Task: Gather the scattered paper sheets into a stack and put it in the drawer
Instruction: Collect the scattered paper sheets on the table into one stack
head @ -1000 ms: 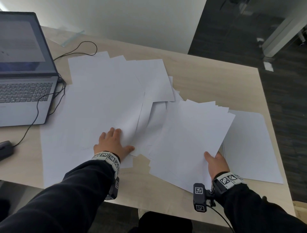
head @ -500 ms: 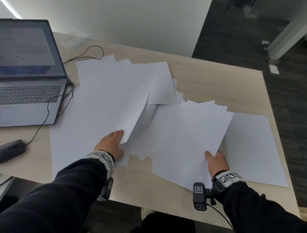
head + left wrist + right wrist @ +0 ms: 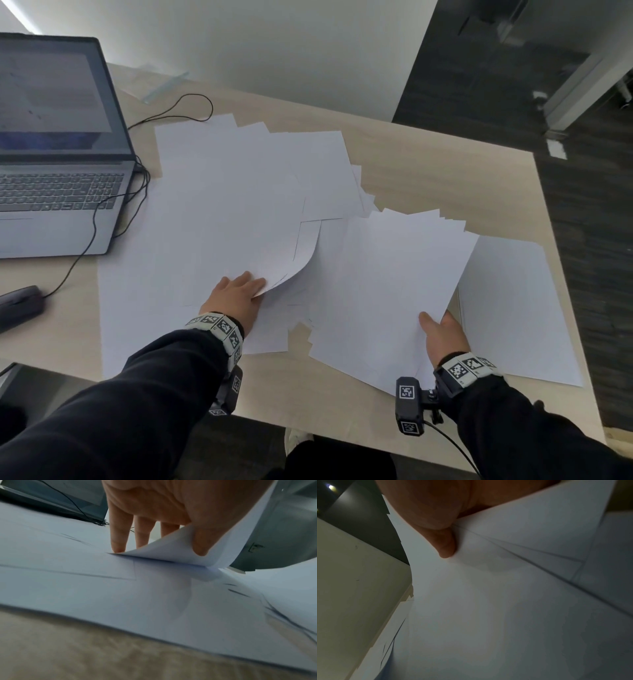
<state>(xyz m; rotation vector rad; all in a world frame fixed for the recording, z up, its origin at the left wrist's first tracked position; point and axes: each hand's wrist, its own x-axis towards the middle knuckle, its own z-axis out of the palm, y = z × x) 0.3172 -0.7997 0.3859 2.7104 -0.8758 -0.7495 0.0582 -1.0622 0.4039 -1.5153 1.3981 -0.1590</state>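
Observation:
White paper sheets [image 3: 219, 205] lie scattered and overlapping across the wooden desk [image 3: 428, 164]. My left hand [image 3: 236, 298] sits at their near edge and pinches the curled-up corner of one sheet [image 3: 173, 550] between thumb and fingers. My right hand [image 3: 443, 334] grips a fanned stack of sheets [image 3: 394, 284] by its near right corner, thumb [image 3: 443, 545] on top, fingers hidden under it. One single sheet [image 3: 513, 308] lies flat to the right of that stack. No drawer is in view.
An open laptop [image 3: 58, 164] stands at the left with a black cable [image 3: 96, 219] running beside the papers. A dark stapler-like object [image 3: 20, 305] lies near the desk's left front edge. Dark floor [image 3: 582, 240] lies beyond the desk's right edge.
My left hand went from lying flat on the sheets to lifting and pinching a sheet's corner, which now curls upward. My right hand kept its hold on the stack.

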